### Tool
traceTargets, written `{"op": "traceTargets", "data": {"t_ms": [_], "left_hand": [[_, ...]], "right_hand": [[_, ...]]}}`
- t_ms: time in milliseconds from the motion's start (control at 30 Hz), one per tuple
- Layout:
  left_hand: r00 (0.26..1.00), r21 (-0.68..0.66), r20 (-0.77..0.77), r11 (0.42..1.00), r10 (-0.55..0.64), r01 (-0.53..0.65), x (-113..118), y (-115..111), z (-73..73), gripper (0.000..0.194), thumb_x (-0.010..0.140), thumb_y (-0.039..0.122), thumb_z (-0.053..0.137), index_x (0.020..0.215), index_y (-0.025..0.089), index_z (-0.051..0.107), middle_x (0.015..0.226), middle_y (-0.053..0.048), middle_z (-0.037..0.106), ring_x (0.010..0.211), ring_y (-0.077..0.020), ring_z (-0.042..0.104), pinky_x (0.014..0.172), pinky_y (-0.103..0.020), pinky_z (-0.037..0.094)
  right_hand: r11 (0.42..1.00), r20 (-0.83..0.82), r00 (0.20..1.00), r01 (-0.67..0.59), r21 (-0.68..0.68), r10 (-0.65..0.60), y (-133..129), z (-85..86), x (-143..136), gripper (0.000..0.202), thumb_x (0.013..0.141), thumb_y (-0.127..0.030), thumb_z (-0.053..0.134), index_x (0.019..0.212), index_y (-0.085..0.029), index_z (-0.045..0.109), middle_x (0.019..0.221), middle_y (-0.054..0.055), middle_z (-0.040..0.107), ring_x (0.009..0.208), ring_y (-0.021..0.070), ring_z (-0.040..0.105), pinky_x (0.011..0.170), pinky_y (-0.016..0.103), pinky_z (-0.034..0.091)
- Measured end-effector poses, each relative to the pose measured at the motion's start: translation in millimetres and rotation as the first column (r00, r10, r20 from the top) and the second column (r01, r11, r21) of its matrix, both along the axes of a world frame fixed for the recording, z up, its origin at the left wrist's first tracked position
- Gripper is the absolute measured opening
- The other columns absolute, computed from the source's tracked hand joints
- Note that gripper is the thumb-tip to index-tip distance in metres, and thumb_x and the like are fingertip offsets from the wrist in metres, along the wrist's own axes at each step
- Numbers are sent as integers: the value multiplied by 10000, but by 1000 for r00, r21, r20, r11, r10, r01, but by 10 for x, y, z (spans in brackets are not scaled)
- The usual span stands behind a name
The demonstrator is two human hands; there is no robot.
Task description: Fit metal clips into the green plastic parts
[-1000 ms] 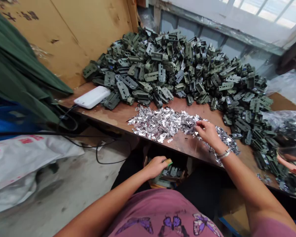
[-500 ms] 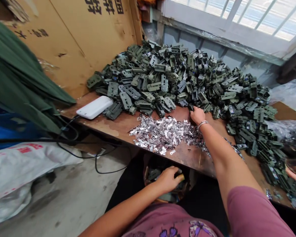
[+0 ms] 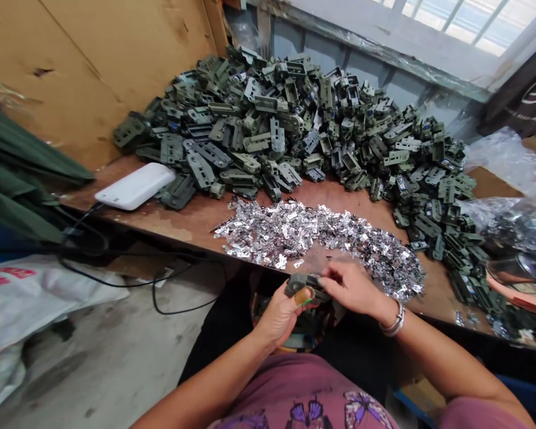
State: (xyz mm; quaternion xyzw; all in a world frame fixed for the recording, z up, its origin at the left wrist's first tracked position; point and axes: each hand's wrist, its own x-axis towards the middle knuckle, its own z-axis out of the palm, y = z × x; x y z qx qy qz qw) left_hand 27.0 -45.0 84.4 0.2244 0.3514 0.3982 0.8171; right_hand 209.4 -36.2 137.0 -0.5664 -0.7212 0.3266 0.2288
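A dark green plastic part [image 3: 301,281] is held over my lap, near the table's front edge. My left hand [image 3: 282,313] is wrapped round it, with a yellowish covering on the thumb. My right hand [image 3: 349,287] meets the part's right end with fingers pinched together; whatever lies between those fingertips is too small to make out. Just beyond both hands, small silvery metal pieces [image 3: 290,229] are spread on the brown table [image 3: 183,229]. Behind them rises a large heap of green plastic parts [image 3: 268,128].
A white power bank [image 3: 134,186] with a black cable lies at the table's left. Below my hands is a container holding green parts [image 3: 306,336]. Clear plastic bags [image 3: 509,161] and an orange-rimmed object [image 3: 518,292] are at the right. A cardboard sheet [image 3: 116,65] stands at the back left.
My right hand has come back from the green heap to my left hand. My left hand has risen slightly and now visibly holds a green part. The view has shifted right.
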Motion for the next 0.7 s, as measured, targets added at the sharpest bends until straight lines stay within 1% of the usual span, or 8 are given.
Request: {"op": "traceTargets", "data": {"t_ms": [67,133,267,367,433,533,633,700], "left_hand": [[998,-13,-61,999,31,-32,-29,-19,-21,483,592,418,882,897,163,607,864,-37,695,781,-193,677,638,-302,579],[992,-7,-127,1000,21,-22,-78,-43,-16,485,609,434,867,895,152,595,826,-36,702,720,-195,690,561,-278,566],[968,7,-249,1000,5,-4,-144,-94,42,526,596,483,855,871,135,573,783,-45,710,644,-194,702,511,-249,541],[949,22,-315,1000,6,1,-162,-121,59,507,593,459,853,868,138,573,793,-36,699,649,-184,697,501,-238,536],[935,44,-353,999,15,1,-179,-127,53,480,589,428,853,858,139,580,785,-25,685,655,-174,686,496,-231,531],[918,85,-395,996,27,8,-210,-126,44,438,601,400,840,850,144,586,773,-16,675,670,-167,674,505,-226,528],[916,100,-400,994,-7,51,-220,-121,54,419,627,408,817,864,149,588,794,-26,691,682,-171,678,517,-227,521],[916,101,-400,991,-39,86,-210,-118,63,418,629,411,812,867,150,588,801,-32,696,690,-177,679,525,-231,518]], "right_hand": [[984,131,981,126,124,-142,2,-88,78,237,895,-265,511,682,-186,579,594,-13,570,548,128,507,548,241,364],[963,272,935,175,206,-228,80,-211,163,202,884,-227,529,700,-187,599,641,9,610,595,146,550,588,251,387],[963,526,813,148,224,-248,246,-401,163,141,892,-279,586,862,-180,682,842,78,686,761,196,624,661,271,427],[974,606,763,151,167,-223,320,-414,73,202,937,-277,536,913,-173,708,905,96,688,813,197,635,708,271,436],[983,613,769,132,124,-181,337,-390,46,226,956,-244,499,938,-174,713,938,93,688,829,186,636,730,261,432],[993,556,823,75,92,-114,316,-370,89,210,949,-208,497,936,-178,705,949,82,693,850,173,632,740,247,423],[1000,460,888,11,20,-19,290,-403,187,131,886,-203,572,845,-184,694,860,50,705,796,167,623,701,248,411],[998,354,935,39,-51,-18,299,-447,250,84,835,-215,615,797,-183,683,770,22,695,706,152,602,653,245,400]]}}
